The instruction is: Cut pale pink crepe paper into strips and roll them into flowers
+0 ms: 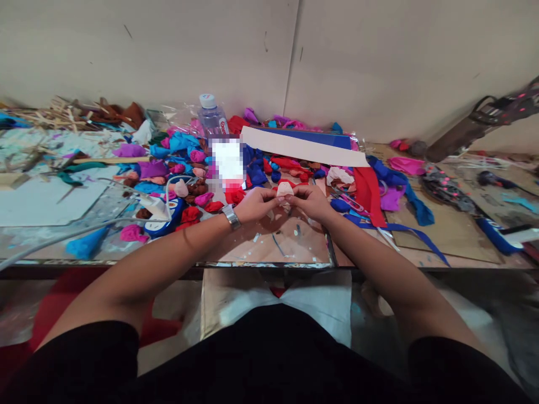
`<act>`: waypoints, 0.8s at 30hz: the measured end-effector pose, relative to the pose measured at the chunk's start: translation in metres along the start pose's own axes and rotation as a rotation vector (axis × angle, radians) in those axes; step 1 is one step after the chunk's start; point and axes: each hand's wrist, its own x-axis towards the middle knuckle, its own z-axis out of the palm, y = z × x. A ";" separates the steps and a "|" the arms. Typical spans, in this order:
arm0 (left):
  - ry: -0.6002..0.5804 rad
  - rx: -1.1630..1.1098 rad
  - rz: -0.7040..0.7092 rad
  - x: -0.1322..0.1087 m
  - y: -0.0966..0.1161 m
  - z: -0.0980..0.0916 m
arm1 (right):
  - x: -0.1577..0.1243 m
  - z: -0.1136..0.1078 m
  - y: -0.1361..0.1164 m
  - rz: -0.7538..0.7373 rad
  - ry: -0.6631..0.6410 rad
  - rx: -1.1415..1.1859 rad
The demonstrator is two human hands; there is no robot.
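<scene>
Between my fingertips, over the middle of the worktable, is a small pale pink crepe paper piece. My left hand, below a silver wristwatch, pinches its left side. Closed on the right side of the same piece is my right hand. Its lower part is partly hidden by the fingers. Red crumpled paper pieces lie close to my left hand. Scissors with pinkish handles rest just right of my right hand, beside a red crepe strip.
A capped bottle stands behind a bright, blurred-out screen. A long pale strip lies across the back. Blue glue-gun-like tools sit at left and right, the left one with a cable. Wooden sticks pile up far left.
</scene>
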 end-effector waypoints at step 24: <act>0.089 -0.437 -0.159 0.006 0.002 -0.001 | -0.004 -0.006 -0.008 -0.284 0.032 -0.145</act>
